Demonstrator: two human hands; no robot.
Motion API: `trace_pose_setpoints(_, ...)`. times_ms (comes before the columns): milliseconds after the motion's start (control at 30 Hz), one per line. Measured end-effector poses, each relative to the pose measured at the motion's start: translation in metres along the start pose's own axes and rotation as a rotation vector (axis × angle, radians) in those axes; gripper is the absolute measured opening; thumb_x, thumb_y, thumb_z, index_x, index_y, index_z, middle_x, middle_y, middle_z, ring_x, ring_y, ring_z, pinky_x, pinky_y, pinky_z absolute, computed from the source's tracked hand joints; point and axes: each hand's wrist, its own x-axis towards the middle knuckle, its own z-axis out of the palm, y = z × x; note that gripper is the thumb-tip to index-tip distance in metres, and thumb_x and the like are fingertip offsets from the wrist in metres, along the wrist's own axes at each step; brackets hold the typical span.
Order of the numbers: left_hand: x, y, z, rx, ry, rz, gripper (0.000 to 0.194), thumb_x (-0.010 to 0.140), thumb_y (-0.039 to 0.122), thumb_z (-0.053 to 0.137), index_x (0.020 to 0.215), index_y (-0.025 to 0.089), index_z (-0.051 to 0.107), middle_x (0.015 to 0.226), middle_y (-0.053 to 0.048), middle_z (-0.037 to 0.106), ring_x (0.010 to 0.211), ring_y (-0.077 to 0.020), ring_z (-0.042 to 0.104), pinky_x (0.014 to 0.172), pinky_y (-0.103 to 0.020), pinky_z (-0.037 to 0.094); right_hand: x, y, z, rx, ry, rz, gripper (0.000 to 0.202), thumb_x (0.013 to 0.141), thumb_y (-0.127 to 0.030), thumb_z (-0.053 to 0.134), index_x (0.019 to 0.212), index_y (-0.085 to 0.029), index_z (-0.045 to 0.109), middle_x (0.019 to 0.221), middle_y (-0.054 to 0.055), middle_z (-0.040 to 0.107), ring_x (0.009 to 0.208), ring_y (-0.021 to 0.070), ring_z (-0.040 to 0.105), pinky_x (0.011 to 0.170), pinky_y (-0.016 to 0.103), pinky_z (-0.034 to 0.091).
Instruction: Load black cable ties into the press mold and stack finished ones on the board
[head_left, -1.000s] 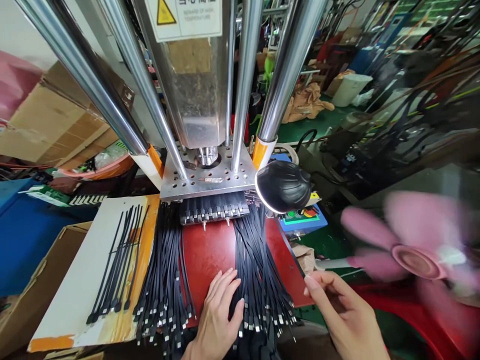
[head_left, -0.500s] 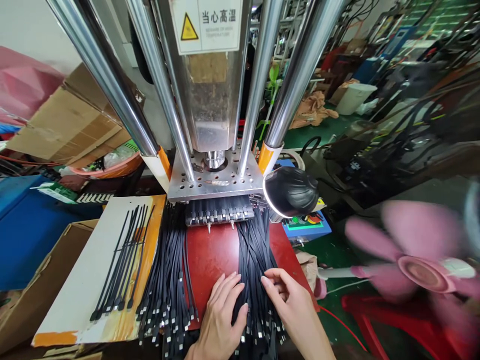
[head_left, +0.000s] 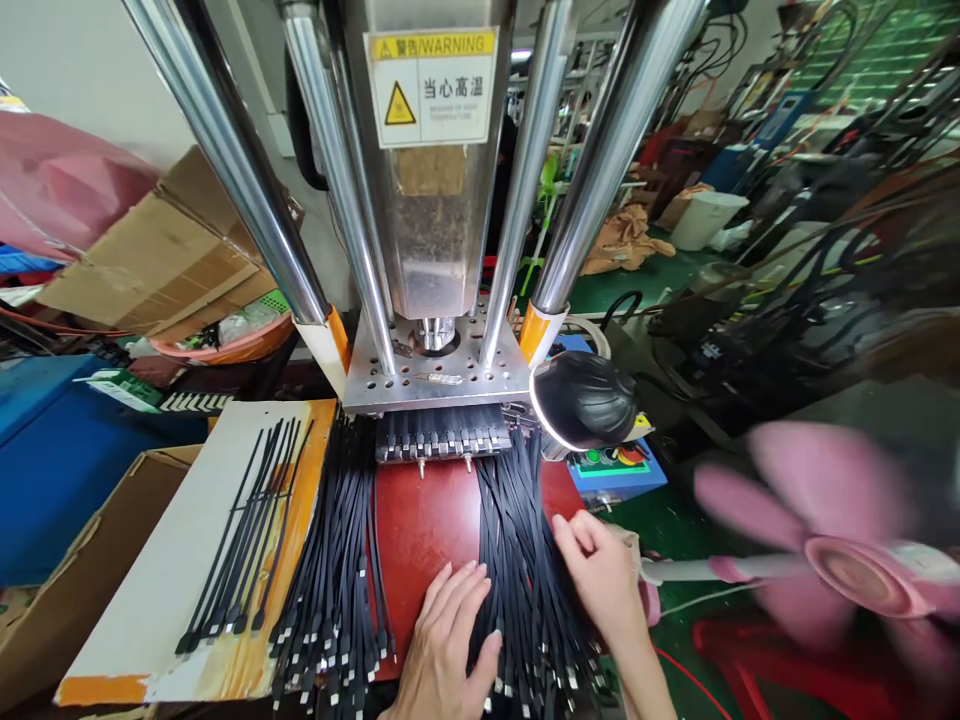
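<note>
My left hand [head_left: 448, 640] lies flat with fingers stretched out on the red tabletop [head_left: 427, 510], its fingertips and thumb against the left side of a loose bundle of black flat cables [head_left: 517, 540]. At the bundle's right edge is my right hand [head_left: 604, 575], fingers curled in. What it holds, if anything, is hidden. The cables' metal-tipped plugs fan out toward me, and their far ends run under the press. In front of the press plate [head_left: 442, 385], a mould block [head_left: 442, 438] carries a row of cable ends.
A second cable bunch [head_left: 337, 560] hangs left of the bare red strip. Further left, several cables [head_left: 247, 540] lie on a white board [head_left: 157, 540]. A black lamp [head_left: 585, 400] and blue control box [head_left: 615, 475] stand right, with a spinning pink fan [head_left: 847, 560] beyond.
My right hand has moved right and slightly away from me, its fingers curling in. The right bundle's near ends have spread rightward. My left hand stays nearly in place; the view has shifted slightly.
</note>
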Motion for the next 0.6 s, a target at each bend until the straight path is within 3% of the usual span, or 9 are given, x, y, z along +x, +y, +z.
trace_pose_setpoints(67,0.001,0.0,0.001,0.005,0.02,0.005,0.049,0.092,0.02,0.057,0.141,0.016,0.051,0.138,-0.012,0.07,0.127,-0.029,0.069,0.102,-0.055,0.063,0.011,0.013,-0.003,0.022,0.113,0.018,0.053,0.09,-0.054,0.057,0.067,-0.027,0.018,0.064,-0.007,0.019,0.056,0.0115,0.026,0.054,0.028,0.027)
trace_pose_setpoints(167,0.002,-0.001,0.004,0.009,0.05,0.008,0.05,0.09,0.019,0.057,0.139,0.016,0.053,0.135,-0.012,0.072,0.123,-0.0287,0.071,0.1,-0.053,0.064,0.015,0.025,0.001,0.042,0.158,0.008,0.056,0.091,-0.059,0.054,0.066,-0.028,0.014,0.063,-0.006,0.015,0.055,0.0115,0.021,0.05,0.029,0.022)
trace_pose_setpoints(400,0.001,-0.002,0.01,-0.008,0.067,-0.007,0.051,0.087,0.017,0.056,0.138,0.016,0.054,0.133,-0.012,0.073,0.123,-0.0286,0.071,0.101,-0.053,0.063,0.011,0.029,0.008,0.067,0.135,-0.049,0.056,0.093,-0.055,0.055,0.064,-0.028,0.015,0.062,-0.006,0.016,0.054,0.0122,0.021,0.049,0.03,0.023)
trace_pose_setpoints(600,0.001,-0.003,0.008,-0.063,0.062,-0.017,0.051,0.087,0.019,0.057,0.138,0.015,0.053,0.132,-0.014,0.073,0.123,-0.0294,0.071,0.104,-0.053,0.061,0.013,0.029,0.007,0.03,0.126,0.006,0.057,0.09,-0.061,0.056,0.063,-0.029,0.018,0.063,-0.006,0.016,0.056,0.0117,0.02,0.052,0.029,0.02)
